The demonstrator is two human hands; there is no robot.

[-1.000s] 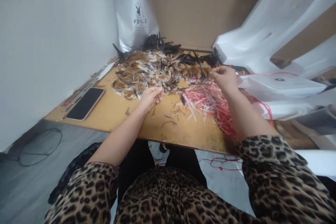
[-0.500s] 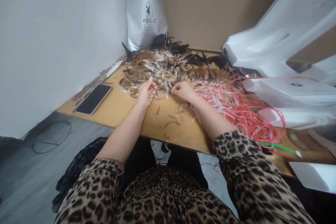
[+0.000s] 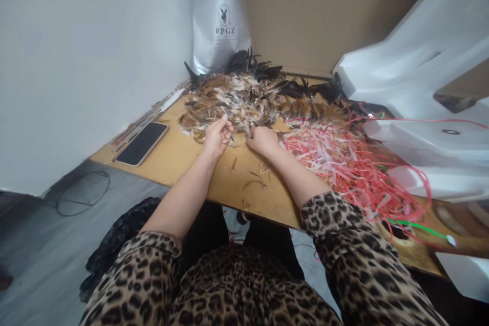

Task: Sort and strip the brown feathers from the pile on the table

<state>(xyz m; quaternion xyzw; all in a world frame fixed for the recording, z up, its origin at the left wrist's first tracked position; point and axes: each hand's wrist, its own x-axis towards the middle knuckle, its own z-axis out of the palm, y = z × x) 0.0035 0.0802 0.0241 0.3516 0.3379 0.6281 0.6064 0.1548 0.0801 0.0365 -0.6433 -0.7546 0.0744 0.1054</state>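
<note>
The right hand (image 3: 263, 140) is bent over with its fingers curled in and the fingertips turned down and toward the left hand; whether a feather is pinched there, I cannot tell. The left hand (image 3: 217, 135) faces it across a narrow gap, thumb up and fingers loosely curled; whether it grips anything thin is also too unclear to tell.

The feather pile (image 3: 244, 92) lies directly beyond both hands, and its near edge reaches the fingers. Its long axis runs crosswise to the forearms, from a little left of the left hand to well right of the right hand. Neither hand is plainly nearer: the left is by the nearer left part, the right by the middle. The dark plumes lie mostly on the side away from the hands.

Just right of the right hand, and running along its forearm, is a tangle of red and white strands (image 3: 355, 168). On the wearer's side of the hands, a few loose scraps (image 3: 255, 184) lie on the bench (image 3: 187, 163). Farther out to the left hand's left lies a phone (image 3: 143, 143), its long side slanting away; beyond the feathers stands a white bag (image 3: 222, 20).
</note>
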